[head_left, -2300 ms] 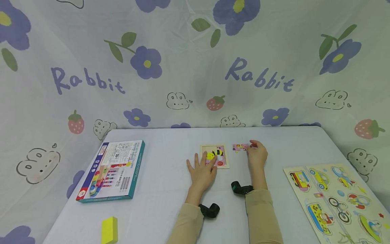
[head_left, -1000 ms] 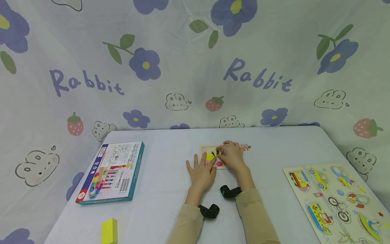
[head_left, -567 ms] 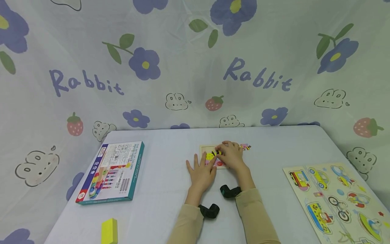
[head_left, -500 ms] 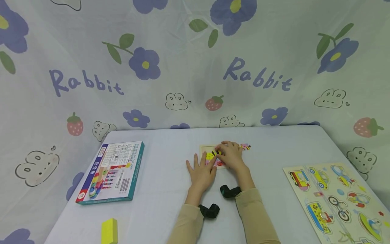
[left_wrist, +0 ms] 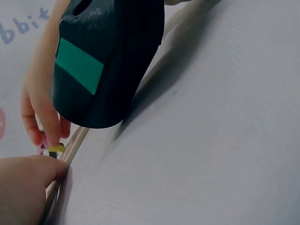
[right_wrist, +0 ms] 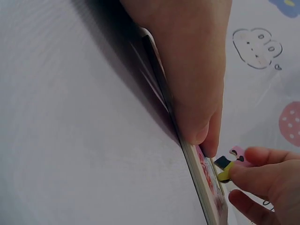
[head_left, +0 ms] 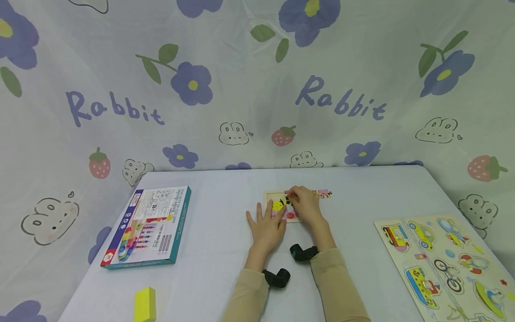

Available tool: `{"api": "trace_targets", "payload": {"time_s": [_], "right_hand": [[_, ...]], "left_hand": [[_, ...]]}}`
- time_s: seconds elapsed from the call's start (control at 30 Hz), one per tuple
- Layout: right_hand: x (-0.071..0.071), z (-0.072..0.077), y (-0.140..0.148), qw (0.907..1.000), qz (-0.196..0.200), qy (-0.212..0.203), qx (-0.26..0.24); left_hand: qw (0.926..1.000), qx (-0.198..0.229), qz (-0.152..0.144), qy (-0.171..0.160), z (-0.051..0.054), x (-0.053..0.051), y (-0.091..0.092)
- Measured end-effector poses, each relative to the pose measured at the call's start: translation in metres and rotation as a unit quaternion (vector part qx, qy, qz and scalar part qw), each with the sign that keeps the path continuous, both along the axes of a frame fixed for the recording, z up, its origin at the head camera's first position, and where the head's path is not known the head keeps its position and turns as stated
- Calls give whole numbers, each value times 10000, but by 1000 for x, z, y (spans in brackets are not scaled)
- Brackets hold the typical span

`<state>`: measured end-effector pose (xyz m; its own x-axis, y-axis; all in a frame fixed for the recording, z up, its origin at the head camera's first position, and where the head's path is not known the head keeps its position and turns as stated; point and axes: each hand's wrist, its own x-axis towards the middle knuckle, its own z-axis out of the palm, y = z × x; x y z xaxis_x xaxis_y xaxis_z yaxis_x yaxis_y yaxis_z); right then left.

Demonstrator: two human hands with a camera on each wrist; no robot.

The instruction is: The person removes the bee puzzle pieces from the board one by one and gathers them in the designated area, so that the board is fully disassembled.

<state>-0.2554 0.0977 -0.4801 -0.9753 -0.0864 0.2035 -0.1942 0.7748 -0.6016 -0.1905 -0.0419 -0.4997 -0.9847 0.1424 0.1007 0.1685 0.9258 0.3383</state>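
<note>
- Head view: the patterned sheet point(head_left: 257, 80) behind everything carries "Rabbit" twice in purple hand-drawn letters, left and right of centre.
- The white worktop point(head_left: 225, 250) stands before it and carries the rest.
- A wooden vehicle board point(head_left: 434, 252) lies at the right, well apart from both hands; no words can be read on it.
- A teal-edged box point(head_left: 149, 228) lies flat at the left. One line seems to read "FIVE SETS OF COLUMN"; the smaller print and the red emblem are too blurred, so no brand can be made out.
- The left hand point(head_left: 265, 230) is spread with straight fingers, grasping nothing, and rests on the near left part of a small frame point(head_left: 266, 197). The right hand point(head_left: 306, 205) bends over the frame's right part, thumb and finger pinching a piece.
- The frame is almost square, with no clear long axis, and holds part of a bee picture; bare wood shows along its far side, at the left.
- Loose pieces point(head_left: 322, 193) lie right of the frame, just beyond the right hand, the nearer one, in a row running left to right.
- The pinched piece point(right_wrist: 225, 164), pink, yellow and black, is tilted at the frame's far side; whether it touches the frame, I cannot tell.
</note>
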Motion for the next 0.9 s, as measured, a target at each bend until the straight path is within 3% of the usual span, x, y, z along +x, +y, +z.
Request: {"api": "trace_targets", "payload": {"time_s": [0.13, 0.4, 0.8, 0.9], "right_hand": [[1, 3, 3, 9955, -86, -220, -913], [1, 5, 14, 9687, -544, -258, -2410], [-1, 9, 29, 9389, -1298, -281, -3174], [0, 10, 33, 9194, -1499, -252, -3628]], "left_hand": [[10000, 20, 5, 12, -1, 0, 0], [10000, -20, 12, 3, 0, -1, 1], [10000, -34, 10, 10, 0, -1, 1], [10000, -38, 15, 5, 0, -1, 1]]}}
